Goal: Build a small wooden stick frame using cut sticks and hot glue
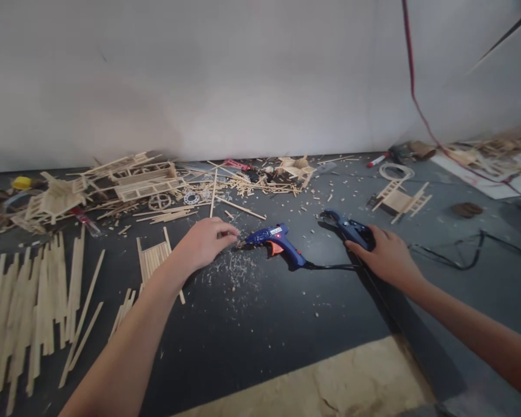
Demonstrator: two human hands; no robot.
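Observation:
My left hand [206, 240] hovers by the nozzle of a blue glue gun [267, 236]. Its thumb and fingers are pinched together, and whatever they may hold is too small to make out. The glue gun lies on its side on the dark table, with an orange trigger, a lit red light and a black cord running right. My right hand [384, 255] is closed round the handles of a blue hand cutter [347, 226], whose curved jaw points left and away from me. Beneath my left forearm sits a small panel of wooden sticks [153, 260].
Long wooden sticks [26, 313] are spread at the left. Stick-built models [147, 182] and offcuts crowd the wall side. A small wooden chair-like frame [400, 200] stands at the right, near a coil of clear tubing [396, 172]. Glue strands [238, 272] litter the middle.

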